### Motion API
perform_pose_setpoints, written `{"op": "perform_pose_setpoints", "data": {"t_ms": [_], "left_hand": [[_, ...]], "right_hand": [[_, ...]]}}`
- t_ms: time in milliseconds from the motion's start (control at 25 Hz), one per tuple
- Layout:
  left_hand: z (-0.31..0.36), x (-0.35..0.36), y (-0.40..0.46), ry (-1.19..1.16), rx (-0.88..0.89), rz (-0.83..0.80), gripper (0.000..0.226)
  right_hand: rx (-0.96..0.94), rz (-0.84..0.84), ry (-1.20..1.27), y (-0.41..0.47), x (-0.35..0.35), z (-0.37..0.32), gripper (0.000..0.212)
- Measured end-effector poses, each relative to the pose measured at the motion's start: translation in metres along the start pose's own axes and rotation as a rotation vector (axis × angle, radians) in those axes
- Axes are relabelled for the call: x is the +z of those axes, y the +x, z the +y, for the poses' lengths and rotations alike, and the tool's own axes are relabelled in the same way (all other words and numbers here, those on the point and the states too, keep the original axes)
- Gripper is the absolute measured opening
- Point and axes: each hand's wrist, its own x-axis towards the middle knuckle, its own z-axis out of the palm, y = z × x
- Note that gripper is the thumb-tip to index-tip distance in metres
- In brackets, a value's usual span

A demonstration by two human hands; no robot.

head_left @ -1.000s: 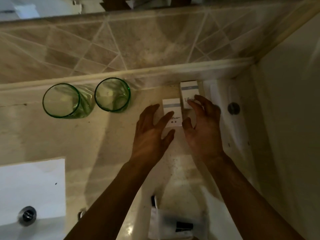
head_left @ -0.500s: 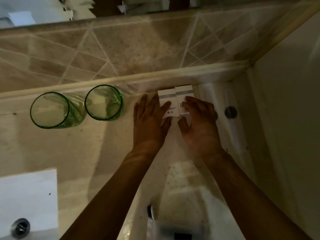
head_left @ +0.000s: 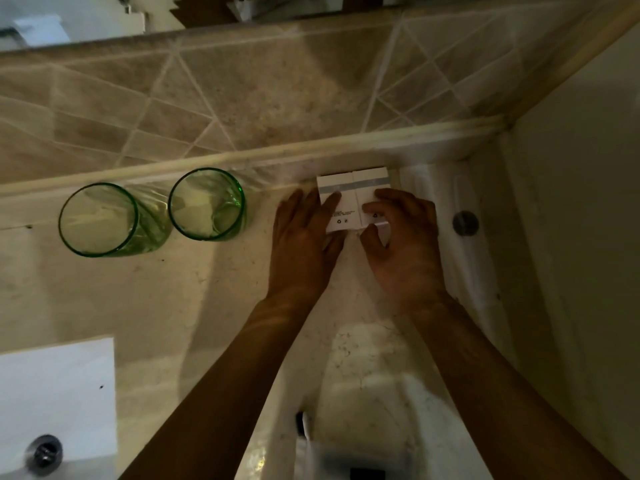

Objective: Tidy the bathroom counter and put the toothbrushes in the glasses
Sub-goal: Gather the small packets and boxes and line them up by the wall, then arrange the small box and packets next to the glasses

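Two empty green glasses [head_left: 100,220] [head_left: 207,204] stand side by side by the tiled back wall, left of my hands. Two small white boxes lie next to each other against the wall ledge. My left hand [head_left: 301,244] rests with straight fingers along the left box [head_left: 341,211], index finger on its top and thumb below its lower edge. My right hand [head_left: 405,247] holds the right box [head_left: 372,181], fingers curled over its top and thumb at its lower edge. A wrapped item with a dark tip [head_left: 346,459], blurred, lies at the bottom edge; I cannot tell whether it is a toothbrush.
The beige stone counter [head_left: 173,306] runs to a side wall on the right. A white sink [head_left: 52,386] with a metal drain [head_left: 45,450] sits at lower left. A round metal fitting [head_left: 465,222] lies right of my right hand. A mirror hangs above the tiles.
Both hands have pushed the two boxes back to the wall ledge and brought them level, side by side. Before, the left box lay lower and apart from the right one.
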Motion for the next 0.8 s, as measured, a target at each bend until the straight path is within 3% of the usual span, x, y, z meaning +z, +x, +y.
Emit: {"op": "perform_pose_setpoints", "data": {"t_ms": [160,280,400,520,680,800], "left_hand": [[0.002,-0.002,-0.002,-0.044,-0.06,-0.057,0.074],[0.008,-0.016,-0.024,-0.128,-0.127,-0.086,0.078],[0.005,-0.031,-0.067,-0.125,-0.167,-0.069,0.071],[-0.006,-0.048,-0.122,-0.116,-0.16,-0.009,0.052],[-0.028,-0.067,-0.199,-0.04,-0.147,0.045,0.029],[-0.046,-0.067,-0.234,0.007,-0.076,-0.068,0.039]], "right_hand": [[-0.002,0.082,0.066,-0.009,-0.005,-0.002,0.025],[0.125,0.071,0.134,-0.027,-0.019,-0.006,0.02],[0.227,0.016,0.129,-0.062,-0.031,-0.005,0.019],[0.194,-0.029,0.185,-0.112,-0.042,-0.002,0.019],[0.135,-0.282,0.137,-0.189,-0.043,-0.003,0.021],[0.024,-0.471,0.086,-0.235,-0.034,-0.011,0.022]]}}
